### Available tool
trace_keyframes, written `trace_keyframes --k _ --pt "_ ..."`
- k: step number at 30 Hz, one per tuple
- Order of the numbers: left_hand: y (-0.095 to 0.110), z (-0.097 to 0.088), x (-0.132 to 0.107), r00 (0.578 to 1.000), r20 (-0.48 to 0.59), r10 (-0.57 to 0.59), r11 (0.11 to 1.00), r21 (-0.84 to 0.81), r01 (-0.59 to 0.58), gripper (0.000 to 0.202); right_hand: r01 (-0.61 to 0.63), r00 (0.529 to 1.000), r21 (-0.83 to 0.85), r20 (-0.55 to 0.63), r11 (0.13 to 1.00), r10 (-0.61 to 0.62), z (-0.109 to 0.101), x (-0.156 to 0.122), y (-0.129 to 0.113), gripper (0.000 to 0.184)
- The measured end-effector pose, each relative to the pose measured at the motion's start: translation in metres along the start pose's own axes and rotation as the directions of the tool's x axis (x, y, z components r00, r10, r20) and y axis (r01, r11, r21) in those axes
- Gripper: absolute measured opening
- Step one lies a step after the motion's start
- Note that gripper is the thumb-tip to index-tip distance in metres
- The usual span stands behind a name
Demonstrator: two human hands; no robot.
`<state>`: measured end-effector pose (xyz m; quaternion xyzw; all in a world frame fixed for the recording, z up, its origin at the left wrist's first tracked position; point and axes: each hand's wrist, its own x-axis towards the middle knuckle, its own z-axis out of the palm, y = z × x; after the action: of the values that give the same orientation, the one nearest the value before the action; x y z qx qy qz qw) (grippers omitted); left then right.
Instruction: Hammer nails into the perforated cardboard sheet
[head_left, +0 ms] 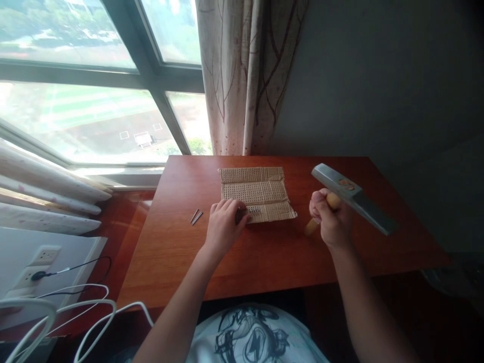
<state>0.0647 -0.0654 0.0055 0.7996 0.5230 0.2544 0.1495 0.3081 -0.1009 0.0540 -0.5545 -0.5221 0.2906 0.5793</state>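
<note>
A brown cardboard sheet (253, 191), creased into panels and covered with rows of small dark holes, lies on the wooden table (264, 262). My left hand (226, 222) rests at its lower left corner, fingers curled and thumb and forefinger close together. What they pinch, if anything, is too small to make out. To the left of that hand lie a few metal nails (197, 217). My right hand (333, 217) is wrapped round the wooden handle of a hammer (338, 185). The large grey head is raised above the table, to the right of the cardboard.
A window (86, 116) and a patterned curtain (234, 75) stand behind the table at left, with a dark wall (370, 80) at right. White cables (94, 322) loop near the table's left front corner, below a wall socket (46, 255).
</note>
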Motion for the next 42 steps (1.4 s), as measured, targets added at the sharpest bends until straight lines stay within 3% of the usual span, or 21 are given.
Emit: trace_keyframes --k 3,8,13,18,22,29,36,40,42 --pt "0.002 -0.001 -0.002 1.0 -0.026 0.009 1.0 -0.005 -0.009 0.007 0.03 0.995 0.163 -0.1 0.986 -0.013 0.002 0.002 0.008 0.045" --pt "-0.001 -0.009 -0.006 0.989 -0.148 0.016 0.998 -0.059 -0.025 0.008 0.125 0.981 0.255 -0.178 0.959 -0.081 0.003 -0.002 0.019 0.044" --pt "-0.035 -0.029 -0.013 0.967 -0.242 -0.083 0.997 -0.025 0.079 0.014 0.137 0.976 0.243 -0.196 0.96 -0.09 -0.002 -0.005 0.023 0.044" --pt "-0.08 -0.046 -0.027 0.954 -0.137 -0.267 0.939 0.187 0.29 0.024 0.075 0.994 0.234 -0.09 0.969 -0.056 -0.009 -0.007 0.024 0.046" --pt "-0.097 -0.05 -0.033 0.925 -0.032 -0.38 0.879 0.298 0.371 0.028 0.058 0.998 0.247 -0.006 0.967 -0.058 -0.012 -0.012 0.027 0.047" --pt "-0.094 -0.045 -0.025 0.9 0.072 -0.43 0.815 0.46 0.353 0.03 0.015 1.0 0.144 -0.006 0.989 -0.015 -0.01 -0.016 0.029 0.05" --pt "-0.095 -0.041 -0.019 0.895 0.092 -0.436 0.759 0.572 0.311 0.033 0.057 0.998 0.227 -0.052 0.972 -0.047 -0.011 -0.017 0.03 0.048" --pt "-0.098 -0.042 -0.017 0.902 0.055 -0.427 0.777 0.532 0.336 0.025 0.038 0.998 0.225 -0.064 0.974 -0.024 -0.013 -0.019 0.031 0.048" --pt "-0.097 -0.045 -0.016 0.915 -0.017 -0.404 0.84 0.39 0.378 0.019 0.032 0.998 0.214 -0.066 0.976 -0.018 -0.014 -0.02 0.031 0.048"
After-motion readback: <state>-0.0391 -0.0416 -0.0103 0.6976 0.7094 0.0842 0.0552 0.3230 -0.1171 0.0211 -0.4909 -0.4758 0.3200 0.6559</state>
